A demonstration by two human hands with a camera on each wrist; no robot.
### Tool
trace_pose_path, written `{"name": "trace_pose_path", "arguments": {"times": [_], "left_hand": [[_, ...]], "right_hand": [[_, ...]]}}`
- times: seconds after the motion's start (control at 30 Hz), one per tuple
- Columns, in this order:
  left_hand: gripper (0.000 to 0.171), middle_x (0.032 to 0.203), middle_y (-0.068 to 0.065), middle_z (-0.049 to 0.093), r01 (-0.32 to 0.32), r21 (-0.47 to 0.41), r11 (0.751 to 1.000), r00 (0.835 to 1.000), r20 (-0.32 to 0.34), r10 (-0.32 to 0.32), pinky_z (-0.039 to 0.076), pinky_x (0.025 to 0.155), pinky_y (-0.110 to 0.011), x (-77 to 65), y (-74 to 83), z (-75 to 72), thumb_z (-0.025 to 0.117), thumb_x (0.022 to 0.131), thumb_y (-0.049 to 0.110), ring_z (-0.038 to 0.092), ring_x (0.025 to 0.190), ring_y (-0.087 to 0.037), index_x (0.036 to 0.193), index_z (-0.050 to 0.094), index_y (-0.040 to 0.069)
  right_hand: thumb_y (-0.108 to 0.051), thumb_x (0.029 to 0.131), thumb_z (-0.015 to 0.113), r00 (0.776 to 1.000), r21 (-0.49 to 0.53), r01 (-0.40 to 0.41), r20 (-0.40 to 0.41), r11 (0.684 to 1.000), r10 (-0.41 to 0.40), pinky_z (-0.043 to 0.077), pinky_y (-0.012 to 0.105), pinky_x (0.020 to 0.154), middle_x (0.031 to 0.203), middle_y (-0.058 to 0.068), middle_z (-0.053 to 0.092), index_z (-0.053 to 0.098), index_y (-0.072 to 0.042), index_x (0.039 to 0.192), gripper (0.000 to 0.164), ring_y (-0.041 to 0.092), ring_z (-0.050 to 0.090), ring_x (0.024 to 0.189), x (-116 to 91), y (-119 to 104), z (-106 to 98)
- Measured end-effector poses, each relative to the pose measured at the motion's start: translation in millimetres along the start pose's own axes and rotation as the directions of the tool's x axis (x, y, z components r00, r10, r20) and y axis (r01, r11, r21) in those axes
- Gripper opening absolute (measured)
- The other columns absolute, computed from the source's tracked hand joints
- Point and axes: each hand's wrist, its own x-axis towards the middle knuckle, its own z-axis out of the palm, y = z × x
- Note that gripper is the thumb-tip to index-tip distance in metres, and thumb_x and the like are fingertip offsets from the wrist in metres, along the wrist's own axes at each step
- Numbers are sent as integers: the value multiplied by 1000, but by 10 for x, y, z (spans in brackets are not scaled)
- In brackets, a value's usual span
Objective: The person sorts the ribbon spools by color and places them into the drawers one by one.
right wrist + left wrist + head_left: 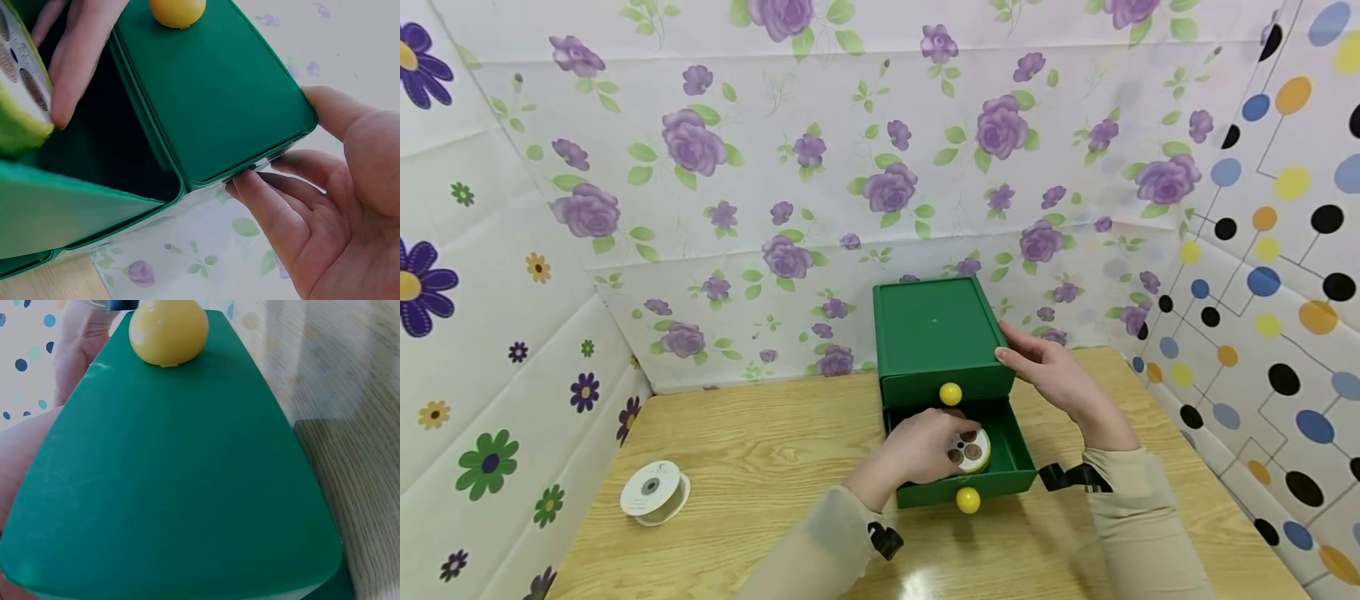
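A small green drawer cabinet (pixel 936 325) stands on the table, its lower drawer (pixel 1015 450) pulled out and its upper drawer (pixel 917 389) closed. Inside the lower drawer my left hand (pixel 925 446) holds a round thing (pixel 973 454) with a white face, brown coin-like discs and a yellow-green rim. The right wrist view shows this round thing (pixel 28 87) tilted, left fingers at its edge. My right hand (pixel 1048 371) grips the cabinet's right front corner, thumb at the top edge and fingers along the side. In the left wrist view the drawer front (pixel 169 475) hides most of the left hand.
A white spool of ribbon (pixel 653 493) lies on the wooden table (pixel 745 467) at the left. Yellow round knobs (pixel 968 500) stick out from both drawer fronts. Patterned cloth walls (pixel 790 250) enclose the table at the back and both sides.
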Motion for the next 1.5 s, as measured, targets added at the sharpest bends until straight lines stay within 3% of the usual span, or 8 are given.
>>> {"name": "trace_pose_path", "arguments": {"times": [0.2,0.73,1.13,1.37,1.5], "left_hand": [[56,126,12,72,9,4,1000,1000,7,-10,56,83,-22,-2,30,10,93,87,15,66,98,-4,139,74,24],[52,124,11,71,6,-4,1000,1000,-6,-7,55,80,-21,-1,17,49,90,90,18,64,95,-4,139,73,23],[54,138,8,68,19,-10,1000,1000,-4,-19,55,82,-23,-13,-5,31,86,94,21,68,110,-9,146,69,22],[55,152,2,62,15,-64,998,999,-33,-17,56,97,-30,-77,-44,-5,82,96,18,62,134,-18,149,66,20],[54,149,1,64,-15,-107,994,998,-69,7,56,88,-26,-128,-63,-37,82,97,20,70,113,-12,148,67,17]], "right_hand": [[-50,110,58,1000,-5,3,-2,1000,-3,36,59,121,175,14,25,24,-19,172,76,40,30,158,-9,-4,5],[-48,111,58,1000,21,6,-6,1000,-6,35,59,121,175,13,27,26,-22,171,73,39,29,158,-14,5,6],[-48,111,58,1000,21,14,-9,1000,-14,35,58,121,175,14,26,25,-21,171,74,39,29,158,-9,-1,12],[-48,111,57,1000,19,13,-11,1000,-12,35,59,121,175,14,26,25,-20,171,73,39,29,158,-1,9,13],[-48,111,58,1000,21,13,-11,1000,-13,36,59,121,175,14,26,25,-19,171,74,39,29,158,5,11,12]]}}
